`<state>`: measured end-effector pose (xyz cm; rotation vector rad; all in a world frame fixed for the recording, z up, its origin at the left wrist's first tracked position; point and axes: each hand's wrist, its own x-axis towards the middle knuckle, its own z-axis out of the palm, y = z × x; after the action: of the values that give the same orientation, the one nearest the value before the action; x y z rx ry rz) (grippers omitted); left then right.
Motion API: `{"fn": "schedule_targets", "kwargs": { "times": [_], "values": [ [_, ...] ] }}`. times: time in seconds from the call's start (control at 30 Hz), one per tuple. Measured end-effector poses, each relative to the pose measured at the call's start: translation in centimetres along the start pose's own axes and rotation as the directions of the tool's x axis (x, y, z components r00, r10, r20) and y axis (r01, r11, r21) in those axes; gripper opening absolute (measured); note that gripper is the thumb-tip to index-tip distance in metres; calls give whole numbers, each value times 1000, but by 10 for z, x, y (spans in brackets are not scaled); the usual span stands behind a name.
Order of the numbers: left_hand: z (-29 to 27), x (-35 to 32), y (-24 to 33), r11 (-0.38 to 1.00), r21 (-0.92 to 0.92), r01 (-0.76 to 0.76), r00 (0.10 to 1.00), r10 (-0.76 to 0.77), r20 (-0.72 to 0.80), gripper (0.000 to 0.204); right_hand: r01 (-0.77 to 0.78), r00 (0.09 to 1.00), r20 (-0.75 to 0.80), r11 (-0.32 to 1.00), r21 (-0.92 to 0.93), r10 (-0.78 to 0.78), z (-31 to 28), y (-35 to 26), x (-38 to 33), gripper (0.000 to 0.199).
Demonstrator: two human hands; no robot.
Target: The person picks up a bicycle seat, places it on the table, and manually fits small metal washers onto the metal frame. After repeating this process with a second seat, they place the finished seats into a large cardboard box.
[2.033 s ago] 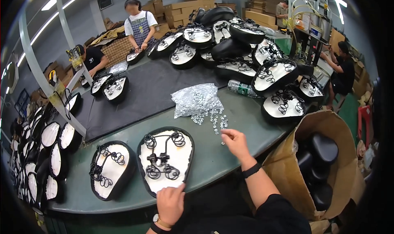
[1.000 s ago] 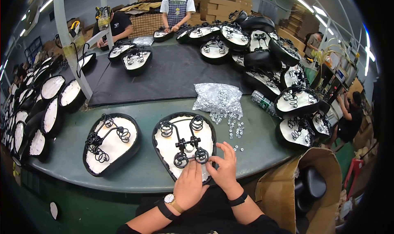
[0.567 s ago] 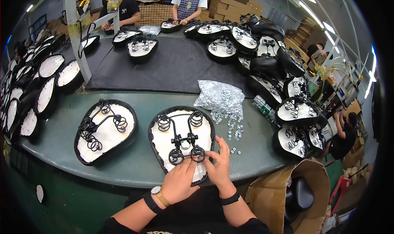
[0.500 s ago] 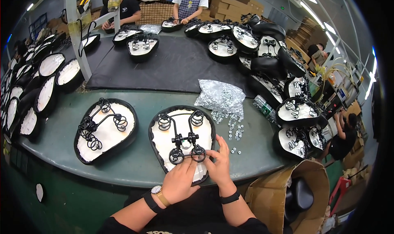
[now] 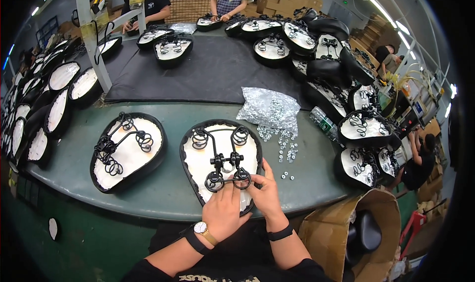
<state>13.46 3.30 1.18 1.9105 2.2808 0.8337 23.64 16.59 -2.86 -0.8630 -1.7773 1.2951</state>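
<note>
A bicycle saddle [image 5: 196,163] lies upside down before me on the green table, its pale base facing up inside a black rim. On it sits a black wire spring frame [image 5: 226,159] with coil springs at its corners. My left hand [image 5: 222,210] rests on the near, narrow end, fingers stretched out flat beneath the frame's near bar. My right hand [image 5: 266,195] is closed at the near right coil, thumb and forefinger together; whatever lies between them is hidden. A second upturned saddle [image 5: 129,156] with its spring frame lies to the left, untouched.
A clear plastic bag [image 5: 267,109] spills metal nuts [image 5: 287,148] beyond my right hand. Saddles are piled at right [image 5: 366,126] and left [image 5: 63,76]. A plastic bottle [image 5: 322,121] lies by the right pile. A cardboard box [image 5: 326,232] stands lower right. Two people work across the table.
My view has shifted slightly, so the scene sits a little differently. Both hands stay at the near coils; the right thumb and forefinger have moved slightly around the right coil.
</note>
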Motion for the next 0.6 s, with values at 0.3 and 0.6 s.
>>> {"fn": "schedule_targets", "kwargs": {
  "times": [0.3, 0.6],
  "values": [
    [2, 0, 2, 999, 50, -7, 999, 9, -36, 95, 152, 986, -9, 933, -326, -164, -3, -4, 1, 18],
    [5, 3, 2, 998, 47, -46, 995, 51, -91, 96, 313, 946, 204, 870, -380, -251, -34, -1, 1, 24]
  ]
}}
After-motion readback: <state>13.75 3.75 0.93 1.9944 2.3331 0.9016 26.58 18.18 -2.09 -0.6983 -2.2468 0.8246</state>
